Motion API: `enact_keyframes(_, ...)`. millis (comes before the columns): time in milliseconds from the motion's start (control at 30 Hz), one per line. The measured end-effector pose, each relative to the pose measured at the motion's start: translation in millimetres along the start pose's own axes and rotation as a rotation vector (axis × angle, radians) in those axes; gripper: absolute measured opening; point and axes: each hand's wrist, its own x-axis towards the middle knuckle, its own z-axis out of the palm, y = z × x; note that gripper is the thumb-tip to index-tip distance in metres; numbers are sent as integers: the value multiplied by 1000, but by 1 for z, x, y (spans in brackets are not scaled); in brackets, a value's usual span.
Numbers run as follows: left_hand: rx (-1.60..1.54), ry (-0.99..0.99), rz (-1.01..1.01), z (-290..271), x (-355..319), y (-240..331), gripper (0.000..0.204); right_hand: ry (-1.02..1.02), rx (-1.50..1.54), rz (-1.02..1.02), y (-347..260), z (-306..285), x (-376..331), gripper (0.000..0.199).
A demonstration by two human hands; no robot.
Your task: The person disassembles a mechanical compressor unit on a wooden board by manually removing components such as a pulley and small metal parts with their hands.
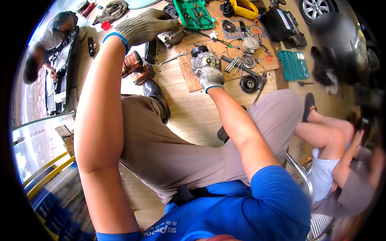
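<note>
My left hand [146, 27], in a knitted work glove with a blue cuff, reaches far forward. Its fingers are drawn together beside a grey metal casing [171, 38]; their tips are partly hidden, and what they pinch does not show. My right hand [212, 77], gloved the same way, grips the near side of a round metal compressor [206, 60] with a bolt at its centre. The compressor sits on an oil-stained cardboard sheet [189, 80]. To its right lie a black pulley [249, 84], a metal ring [248, 61] and a ratchet handle [261, 83].
A combination wrench [172, 58] lies left of the cardboard. Beyond are a green tool case [195, 14], a yellow case [245, 9] and a black battery [277, 24]. A teal socket case [293, 65] stands right. One person sits at right; another crouches far left by a bumper [62, 72].
</note>
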Motion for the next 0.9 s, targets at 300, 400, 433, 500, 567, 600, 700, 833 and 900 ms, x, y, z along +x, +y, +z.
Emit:
enact_keyframes(300,-267,-69,-192,-10,4,7,35,128,8,-1,5,6,2,29)
enact_keyframes(400,-278,-35,-179,-15,0,17,35,194,30,-65,-3,-9,-1,28)
enact_keyframes(433,-275,-37,-172,-15,-3,16,35,121,28,-31,-4,-7,0,30)
enact_keyframes(500,-260,-30,-159,-17,-8,9,37,-14,24,32,-8,-12,2,37)
enact_keyframes(567,-156,21,-24,-14,-9,2,41,-30,33,43,-3,-9,0,34)
enact_keyframes(600,-105,45,47,-12,-9,1,43,-33,33,55,-1,-5,1,33)
enact_keyframes(700,-342,-15,-173,-22,0,28,41,74,81,66,13,11,7,32)
enact_keyframes(833,-316,-88,-285,-26,-16,17,39,205,-9,-187,-35,-35,-12,33)
enact_keyframes(900,-377,-53,-317,-22,-9,21,39,252,-30,-194,-17,-21,-7,32)
